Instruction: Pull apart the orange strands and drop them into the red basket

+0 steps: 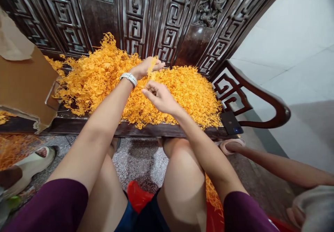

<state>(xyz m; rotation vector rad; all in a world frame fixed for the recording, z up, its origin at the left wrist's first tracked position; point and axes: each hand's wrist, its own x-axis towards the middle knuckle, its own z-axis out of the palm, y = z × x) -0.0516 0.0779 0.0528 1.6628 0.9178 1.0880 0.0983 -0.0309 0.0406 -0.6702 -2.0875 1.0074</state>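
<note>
A broad heap of small, curly yellow-orange pieces covers the dark wooden bench seat in front of me. Above its middle is my left hand, with a white watch band on the wrist. A stringy yellow piece hangs at its fingers, seemingly gripped by them. Just below and to the right, my right hand has its fingers curled in towards the thumb. Whatever may be in that curl is hidden. The hands are close together but apart. Taller, looser curls are piled on the left.
The carved bench back rises behind the heap. A cardboard box stands at left, a curved armrest at right. A dark phone lies on the seat's right end. Other people's feet and a leg flank me.
</note>
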